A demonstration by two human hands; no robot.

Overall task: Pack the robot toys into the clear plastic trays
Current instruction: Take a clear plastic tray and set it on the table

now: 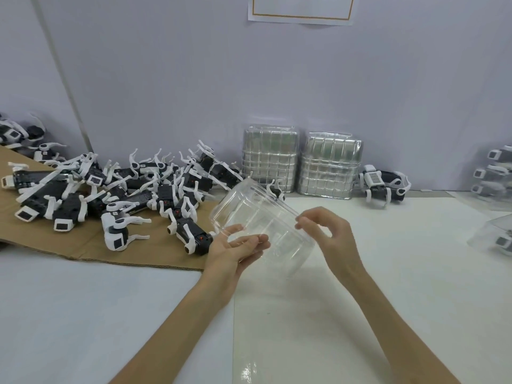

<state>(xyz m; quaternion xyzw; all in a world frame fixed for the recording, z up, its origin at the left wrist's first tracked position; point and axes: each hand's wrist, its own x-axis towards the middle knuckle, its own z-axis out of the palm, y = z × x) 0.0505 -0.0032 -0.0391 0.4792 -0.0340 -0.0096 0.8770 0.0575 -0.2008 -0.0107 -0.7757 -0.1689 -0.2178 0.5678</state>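
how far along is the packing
Early. Done: at least one packed tray at the right edge. In hand: left hand and right hand hold an empty tray. To do: the pile of toys on cardboard; two tray stacks wait by the wall.

No words or numbers can be read. A striped barcode sticker [374,177] sits on the black-and-white plastic robot toy [388,191] near the wall, its digits too small. The orange-bordered white paper sheet [302,19] is illegible.
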